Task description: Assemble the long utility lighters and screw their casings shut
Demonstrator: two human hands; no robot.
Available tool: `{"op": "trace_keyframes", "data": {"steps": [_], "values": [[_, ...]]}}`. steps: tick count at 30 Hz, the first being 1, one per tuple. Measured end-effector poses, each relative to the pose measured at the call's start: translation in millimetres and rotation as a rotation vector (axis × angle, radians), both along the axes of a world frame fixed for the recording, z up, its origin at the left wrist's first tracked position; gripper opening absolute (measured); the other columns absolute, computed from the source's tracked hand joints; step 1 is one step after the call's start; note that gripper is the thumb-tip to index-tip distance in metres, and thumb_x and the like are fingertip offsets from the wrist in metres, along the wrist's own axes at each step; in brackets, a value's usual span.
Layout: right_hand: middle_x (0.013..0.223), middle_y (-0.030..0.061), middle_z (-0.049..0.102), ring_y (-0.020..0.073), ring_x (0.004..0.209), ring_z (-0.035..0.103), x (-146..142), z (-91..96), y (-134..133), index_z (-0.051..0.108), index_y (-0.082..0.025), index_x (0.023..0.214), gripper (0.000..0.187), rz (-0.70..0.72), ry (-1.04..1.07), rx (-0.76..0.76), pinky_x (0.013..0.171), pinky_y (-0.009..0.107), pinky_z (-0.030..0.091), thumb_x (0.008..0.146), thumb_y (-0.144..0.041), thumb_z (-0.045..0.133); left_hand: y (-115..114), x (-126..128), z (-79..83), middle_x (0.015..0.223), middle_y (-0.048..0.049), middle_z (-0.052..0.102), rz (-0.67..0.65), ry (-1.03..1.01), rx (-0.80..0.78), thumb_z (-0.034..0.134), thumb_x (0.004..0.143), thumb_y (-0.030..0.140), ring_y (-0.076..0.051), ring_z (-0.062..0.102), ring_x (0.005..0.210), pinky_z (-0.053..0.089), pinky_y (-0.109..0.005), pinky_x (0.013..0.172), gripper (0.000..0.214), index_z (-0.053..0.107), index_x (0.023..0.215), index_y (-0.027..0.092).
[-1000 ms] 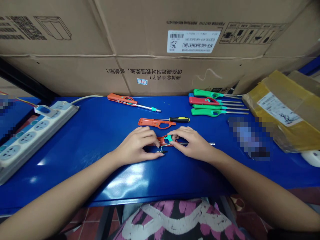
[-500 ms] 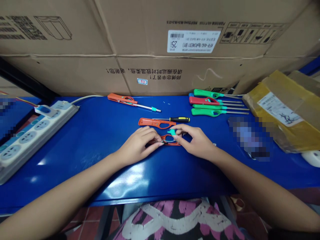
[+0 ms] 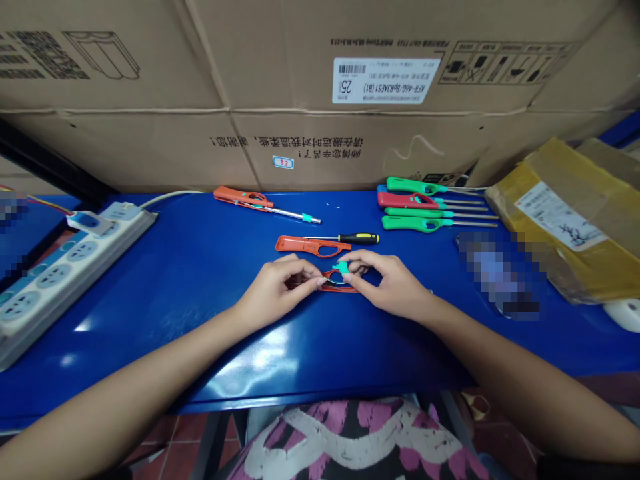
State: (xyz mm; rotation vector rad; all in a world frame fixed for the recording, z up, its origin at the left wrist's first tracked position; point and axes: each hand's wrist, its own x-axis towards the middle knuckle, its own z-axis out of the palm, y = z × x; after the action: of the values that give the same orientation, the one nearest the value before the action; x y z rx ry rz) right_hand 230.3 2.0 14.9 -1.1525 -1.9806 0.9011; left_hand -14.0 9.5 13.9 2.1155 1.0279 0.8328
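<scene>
My right hand (image 3: 387,280) pinches a small teal plastic trigger (image 3: 341,267) between thumb and fingers. Below it lies an orange lighter shell half (image 3: 340,289), open side up, partly covered by both hands. My left hand (image 3: 277,287) is closed at the shell's left part, thumb and forefinger pinched on a thin wire (image 3: 334,281) that runs along the shell's finger loop. Just behind my hands rests the other orange shell half (image 3: 300,245), with a black and yellow screwdriver (image 3: 360,239) along its far side.
An orange lighter (image 3: 245,197) with a metal tube lies at the back. Several green and red lighters (image 3: 410,223) are stacked back right, near a blurred phone (image 3: 500,277) and a yellow-taped carton (image 3: 540,173). A power strip (image 3: 55,273) stands left; a large cardboard box (image 3: 280,80) walls the back.
My left fingertips have drawn together on the wire and shifted slightly, and the black part by them is now covered. The teal trigger has moved slightly left and down in my right hand.
</scene>
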Motion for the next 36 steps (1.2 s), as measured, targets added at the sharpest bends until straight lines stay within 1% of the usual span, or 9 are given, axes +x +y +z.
{"op": "trace_keyframes", "data": {"steps": [2, 6, 9, 13, 17, 19, 26, 32, 36], "values": [[0.091, 0.0057, 0.075, 0.0171, 0.080, 0.070, 0.0, 0.2, 0.2, 0.068, -0.017, 0.110, 0.023, 0.007, -0.012, -0.009, 0.075, 0.030, 0.057, 0.091, -0.028, 0.062, -0.7, 0.7, -0.8, 0.078, -0.0003, 0.070, 0.017, -0.029, -0.025, 0.071, 0.091, 0.027, -0.008, 0.057, 0.061, 0.045, -0.018, 0.059, 0.011, 0.075, 0.090, 0.017], [0.092, 0.0058, 0.076, 0.0175, 0.082, 0.071, 0.0, -0.4, 0.5, 0.068, -0.018, 0.112, 0.024, 0.015, -0.018, -0.031, 0.076, 0.030, 0.057, 0.092, -0.029, 0.063, -1.0, 2.3, -1.0, 0.081, -0.0017, 0.074, 0.015, -0.137, -0.104, 0.072, 0.090, 0.028, -0.008, 0.060, 0.060, 0.047, -0.018, 0.056, 0.016, 0.073, 0.100, 0.015], [0.093, 0.0055, 0.076, 0.0174, 0.083, 0.071, 0.0, -0.7, 0.6, 0.068, -0.018, 0.111, 0.023, 0.021, -0.017, -0.041, 0.076, 0.030, 0.057, 0.092, -0.029, 0.062, 0.5, 2.5, 0.5, 0.085, -0.0035, 0.076, -0.017, -0.146, -0.056, 0.070, 0.092, 0.026, -0.010, 0.063, 0.064, 0.050, -0.020, 0.060, 0.013, 0.076, 0.100, 0.017], [0.092, 0.0048, 0.076, 0.0173, 0.082, 0.071, 0.2, 0.2, 0.6, 0.068, -0.019, 0.110, 0.021, 0.025, -0.027, -0.052, 0.076, 0.030, 0.057, 0.091, -0.028, 0.062, 2.8, 1.0, 2.0, 0.089, -0.0057, 0.078, -0.118, -0.143, 0.013, 0.072, 0.091, 0.024, -0.016, 0.070, 0.080, 0.056, -0.026, 0.074, 0.011, 0.080, 0.098, 0.020], [0.091, 0.0046, 0.076, 0.0176, 0.084, 0.071, 0.8, 1.7, 0.7, 0.068, -0.019, 0.110, 0.022, 0.032, -0.033, -0.070, 0.077, 0.030, 0.056, 0.091, -0.029, 0.063, 2.6, -1.1, 1.3, 0.091, -0.0063, 0.078, -0.199, -0.125, 0.007, 0.080, 0.084, 0.022, -0.017, 0.072, 0.083, 0.058, -0.028, 0.077, 0.020, 0.081, 0.103, 0.021], [0.090, 0.0042, 0.075, 0.0176, 0.083, 0.071, 1.1, 2.1, 0.9, 0.067, -0.019, 0.111, 0.022, 0.041, -0.031, -0.088, 0.077, 0.031, 0.056, 0.092, -0.029, 0.062, 2.2, -1.7, 0.9, 0.092, -0.0062, 0.078, -0.212, -0.125, 0.029, 0.079, 0.084, 0.020, -0.017, 0.072, 0.084, 0.058, -0.028, 0.078, 0.020, 0.080, 0.105, 0.022], [0.097, 0.0053, 0.074, 0.0173, 0.086, 0.069, 1.0, 2.2, 0.9, 0.068, -0.019, 0.110, 0.021, 0.066, -0.042, -0.090, 0.081, 0.032, 0.056, 0.093, -0.030, 0.060, 3.5, -1.7, 1.0, 0.096, -0.0071, 0.076, -0.087, -0.162, 0.145, 0.073, 0.090, 0.020, -0.016, 0.071, 0.089, 0.057, -0.028, 0.081, 0.014, 0.080, 0.102, 0.021], [0.098, 0.0047, 0.074, 0.0171, 0.086, 0.068, 1.4, 3.1, 0.6, 0.068, -0.020, 0.109, 0.019, 0.108, -0.067, -0.096, 0.080, 0.032, 0.055, 0.095, -0.029, 0.059, 2.0, -1.3, -1.6, 0.093, -0.0069, 0.077, -0.040, -0.059, 0.056, 0.071, 0.092, 0.024, -0.015, 0.068, 0.079, 0.054, -0.024, 0.068, 0.017, 0.077, 0.107, 0.018], [0.095, 0.0039, 0.074, 0.0164, 0.084, 0.067, 1.0, 4.0, -0.2, 0.069, -0.021, 0.108, 0.018, 0.138, -0.074, -0.093, 0.078, 0.031, 0.055, 0.095, -0.028, 0.059, 3.9, -2.0, -3.2, 0.090, -0.0063, 0.078, -0.058, -0.058, 0.083, 0.070, 0.092, 0.026, -0.018, 0.068, 0.080, 0.055, -0.029, 0.073, 0.014, 0.078, 0.102, 0.020]]}}
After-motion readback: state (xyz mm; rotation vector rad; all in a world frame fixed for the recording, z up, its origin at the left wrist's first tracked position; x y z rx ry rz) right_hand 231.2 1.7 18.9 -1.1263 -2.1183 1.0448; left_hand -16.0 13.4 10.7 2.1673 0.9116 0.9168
